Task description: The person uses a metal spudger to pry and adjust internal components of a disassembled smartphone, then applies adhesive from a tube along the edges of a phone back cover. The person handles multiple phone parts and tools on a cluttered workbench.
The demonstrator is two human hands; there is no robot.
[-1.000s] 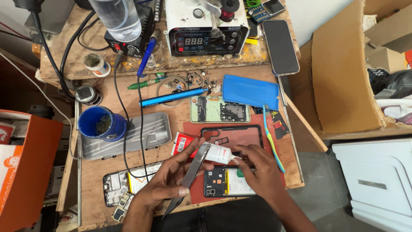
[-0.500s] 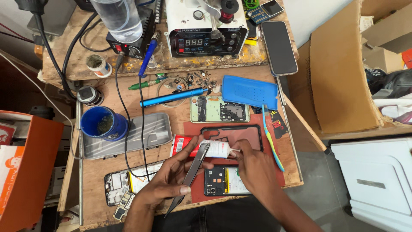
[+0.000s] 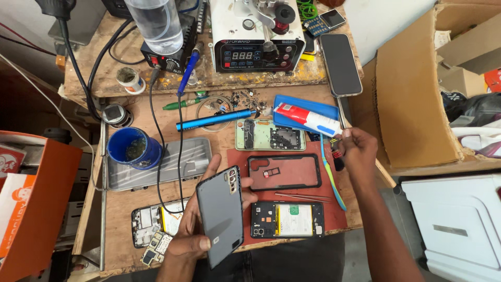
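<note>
Gripping a grey phone back cover [image 3: 220, 215] in our left hand [image 3: 194, 225] above the bench [image 3: 130, 201], our right hand [image 3: 356, 149] pinches a white, red-ended tube [image 3: 307, 117] over a blue tray [image 3: 308, 107]; orange box [image 3: 31, 201] far left.

A phone repair workshop is what I'm looking at: a scarred wooden bench [image 3: 125, 209] is carrying a soldering station [image 3: 167, 52] with its blue iron [image 3: 189, 68], a white bench machine with a digital readout [image 3: 258, 39], and opened phones [image 3: 287, 219] showing boards and batteries. Loose screws [image 3: 242, 99], tweezers [image 3: 302, 197] and a clear case [image 3: 284, 171] are lying about on a red mat [image 3: 334, 214].
</note>
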